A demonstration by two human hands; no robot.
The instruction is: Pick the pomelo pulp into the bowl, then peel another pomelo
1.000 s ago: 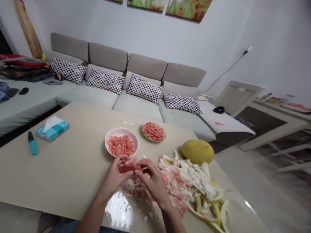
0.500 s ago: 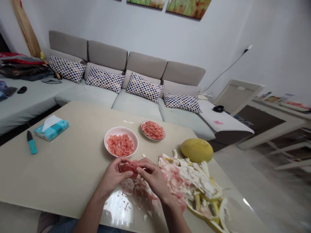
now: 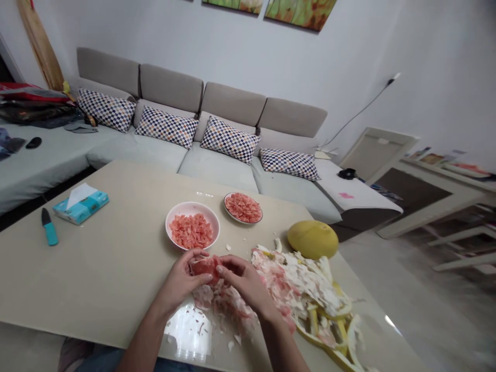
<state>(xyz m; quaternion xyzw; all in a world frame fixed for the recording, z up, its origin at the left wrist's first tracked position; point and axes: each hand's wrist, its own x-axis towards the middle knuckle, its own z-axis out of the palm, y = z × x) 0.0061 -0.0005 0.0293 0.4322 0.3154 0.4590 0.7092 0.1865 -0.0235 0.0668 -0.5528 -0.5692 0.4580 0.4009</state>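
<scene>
Between my two hands is a pink pomelo segment [image 3: 205, 267], held above the table in front of the bowl. My left hand [image 3: 185, 276] grips its left side between thumb and fingers. Thumb and fingertips of my right hand [image 3: 241, 277] pinch its right end. Below lies a pile of pinkish membrane scraps [image 3: 228, 305]. Just beyond my hands stands a white bowl [image 3: 169, 231] with loose pink pulp [image 3: 191, 231] in it. A dark-rimmed plate [image 3: 260, 219] behind it carries more pulp.
To the right, a heap of white pith and peel [image 3: 310, 284] spreads over the table [image 3: 96, 274]. A whole yellow pomelo [image 3: 313, 239] sits behind it. At the left lie a teal-handled knife [image 3: 49, 230] and a tissue pack [image 3: 83, 204]. A sofa [image 3: 217, 165] runs along the far side.
The segment between my hands shows more of its bare pink flesh than before. My hands stay nearly in place, with only small finger movements.
</scene>
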